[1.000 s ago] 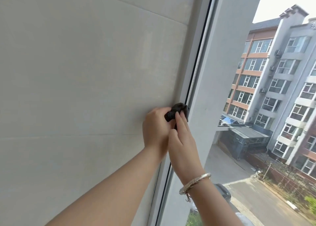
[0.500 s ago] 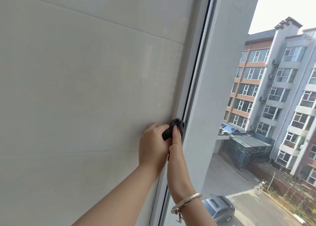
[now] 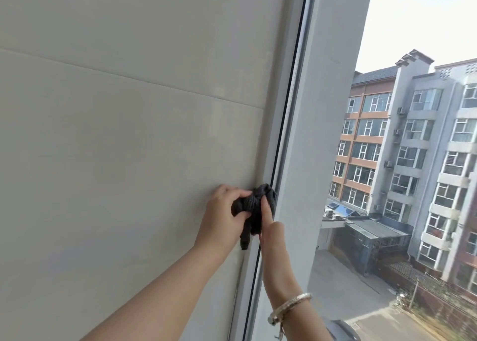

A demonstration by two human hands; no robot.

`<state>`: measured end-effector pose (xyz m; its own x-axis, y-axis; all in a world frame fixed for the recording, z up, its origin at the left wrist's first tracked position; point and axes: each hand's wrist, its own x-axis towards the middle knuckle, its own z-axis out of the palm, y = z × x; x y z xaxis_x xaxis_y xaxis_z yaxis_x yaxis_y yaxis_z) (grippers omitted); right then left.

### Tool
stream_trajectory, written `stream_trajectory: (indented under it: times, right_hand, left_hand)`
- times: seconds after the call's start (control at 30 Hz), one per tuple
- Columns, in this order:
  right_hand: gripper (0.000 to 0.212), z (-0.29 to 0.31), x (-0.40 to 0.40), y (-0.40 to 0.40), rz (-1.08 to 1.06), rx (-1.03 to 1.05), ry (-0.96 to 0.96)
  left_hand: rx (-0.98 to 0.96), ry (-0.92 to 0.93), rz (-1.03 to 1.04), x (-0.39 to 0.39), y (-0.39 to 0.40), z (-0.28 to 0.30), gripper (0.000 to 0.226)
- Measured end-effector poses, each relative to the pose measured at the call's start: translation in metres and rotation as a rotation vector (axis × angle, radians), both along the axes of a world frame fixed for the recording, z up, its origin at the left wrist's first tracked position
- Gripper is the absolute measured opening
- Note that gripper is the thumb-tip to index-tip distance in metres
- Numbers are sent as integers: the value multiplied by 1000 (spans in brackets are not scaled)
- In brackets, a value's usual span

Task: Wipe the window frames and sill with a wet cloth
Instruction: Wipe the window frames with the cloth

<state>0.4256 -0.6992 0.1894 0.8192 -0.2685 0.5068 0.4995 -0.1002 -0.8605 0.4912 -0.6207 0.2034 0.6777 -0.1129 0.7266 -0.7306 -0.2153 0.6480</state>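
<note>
A dark grey cloth (image 3: 251,206) is bunched against the white window frame (image 3: 286,103), where the frame meets the tiled wall. My left hand (image 3: 222,219) grips the cloth from the left, fingers curled round it. My right hand (image 3: 272,227) pushes the cloth into the frame's dark groove with a straight forefinger; its other fingers are hidden behind it. A tail of cloth hangs down between the two hands. A silver bracelet (image 3: 289,306) sits on my right wrist.
A pale tiled wall (image 3: 116,134) fills the left. A wide grey mullion or outer column (image 3: 322,134) stands right of the groove. Through the glass are apartment blocks (image 3: 413,160) and a street far below.
Both hands and the cloth have slid down along the frame's groove. The cloth has loosened, and a tail now hangs below the hands.
</note>
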Motion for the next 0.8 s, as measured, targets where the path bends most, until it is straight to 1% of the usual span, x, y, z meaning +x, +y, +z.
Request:
stream_trajectory:
  times: [0.07,0.13,0.17,0.2,0.27,0.33,0.37,0.4,0.43,0.47,0.5,0.53,0.57,0.6,0.67,0.73,0.8]
  right_hand:
    - [32,-10,-2,1,5,-17,17]
    - [33,3,1,0,16,-32,22]
    - [34,19,0,1,51,-22,3]
    - [34,36,5,-2,39,5,-26]
    - [33,76,10,0,27,1,-65]
    - [26,104,10,2,36,23,-79]
    - [41,116,5,6,32,17,-83]
    - [46,115,12,-1,29,33,-86]
    - [7,115,3,5,35,4,-88]
    - [42,103,8,-2,21,25,-64]
    - [49,95,1,1,11,-12,-31]
    - [55,79,4,-6,-48,-30,-8]
    - [56,68,-1,-4,-105,-39,9]
    - [53,56,3,-10,-72,-38,-2]
    - [47,49,2,-6,-8,-24,21]
    - [43,60,5,-3,7,-10,15]
    - [41,85,8,1,16,-19,-32]
  left_hand:
    - [-6,28,28,-3,0,-8,36]
    - [-38,17,48,-4,-2,3,36]
    - [-70,3,51,-4,-4,16,35]
    - [-105,-15,46,-3,-6,33,33]
    - [-161,-59,29,0,-10,71,23]
    - [-182,-97,43,3,-13,102,15]
    - [-184,-105,52,5,-14,109,16]
    - [-179,-110,61,6,-14,112,19]
    - [-163,-111,76,7,-14,108,23]
    - [-147,-115,89,8,-14,100,26]
    - [-133,-113,98,9,-14,90,28]
    - [-122,-103,101,10,-14,79,29]
    - [-113,-90,104,12,-14,68,29]
    - [-105,-82,108,12,-14,60,29]
    - [-97,-70,117,12,-14,54,29]
    - [-100,-52,116,9,-12,64,24]
    - [-120,-56,106,7,-13,88,16]
